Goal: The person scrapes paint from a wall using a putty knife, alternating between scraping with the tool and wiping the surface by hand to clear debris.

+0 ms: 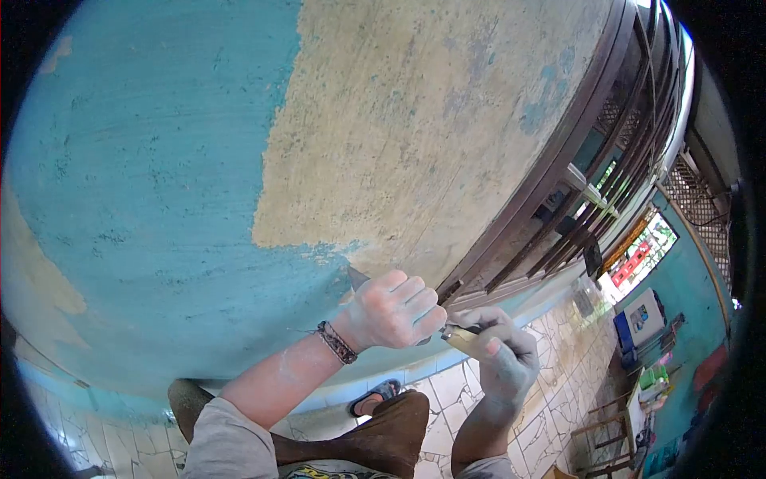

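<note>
My left hand (396, 311), dusted white and with a dark bracelet at the wrist, is closed in a fist in front of the wall. From its far side sticks a flat grey scraper blade (357, 278), its handle hidden in the fist. Close beside it, my right hand (508, 355) is wrapped round a tool with a pale yellow handle (460, 339). The tool's working end is mostly hidden between the hands. Behind them, the wall (183, 160) has turquoise paint and a large bare beige patch (383, 136) with a ragged edge.
A brown-framed window with bars (550, 223) is on the right side of the wall. Cracked-tile flooring (550, 391) lies below, with my sandalled foot (375, 399) near the wall base. Further right are a wooden chair (606, 439) and a table with items (650, 387).
</note>
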A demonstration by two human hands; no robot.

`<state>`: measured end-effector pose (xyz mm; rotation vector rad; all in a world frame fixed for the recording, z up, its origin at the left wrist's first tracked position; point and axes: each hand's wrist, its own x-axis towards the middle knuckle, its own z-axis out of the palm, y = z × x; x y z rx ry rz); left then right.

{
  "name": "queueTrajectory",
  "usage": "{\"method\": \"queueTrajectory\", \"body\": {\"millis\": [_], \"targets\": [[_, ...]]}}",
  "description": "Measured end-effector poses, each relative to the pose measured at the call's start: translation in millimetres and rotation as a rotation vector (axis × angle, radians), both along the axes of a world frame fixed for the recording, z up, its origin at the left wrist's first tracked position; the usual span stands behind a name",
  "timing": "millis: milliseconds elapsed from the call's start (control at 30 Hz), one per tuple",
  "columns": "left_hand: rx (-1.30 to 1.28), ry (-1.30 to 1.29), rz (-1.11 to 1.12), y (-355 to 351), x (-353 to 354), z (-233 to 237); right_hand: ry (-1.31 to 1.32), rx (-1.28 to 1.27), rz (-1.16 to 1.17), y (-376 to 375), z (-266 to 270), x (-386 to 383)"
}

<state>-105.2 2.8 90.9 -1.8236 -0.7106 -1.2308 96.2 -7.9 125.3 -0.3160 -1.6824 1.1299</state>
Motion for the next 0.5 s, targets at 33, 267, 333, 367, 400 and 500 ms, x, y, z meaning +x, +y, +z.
{"method": "queueTrajectory", "body": {"millis": [33,267,333,367,400,500], "targets": [[-0.006,0.009,-0.010,0.0,0.7,-0.5,-0.055,-0.026,-0.025,-3.3,0.4,2.3],[-0.032,0.077,-0.036,0.2,-0.1,-3.3,-0.319,-0.247,0.001,-16.4,1.4,15.2],[-0.062,0.105,-0.049,1.6,0.5,-9.2,-0.408,-0.279,0.001,-17.4,-4.0,17.4],[-0.079,0.123,-0.054,4.9,1.5,-14.2,-0.453,-0.293,-0.013,-16.3,-6.5,17.3],[-0.095,0.140,-0.060,7.0,2.4,-18.9,-0.499,-0.306,-0.027,-15.4,-8.7,17.9],[-0.139,0.180,-0.056,7.6,2.3,-31.4,-0.625,-0.351,-0.047,-12.0,-25.1,20.8]]}}
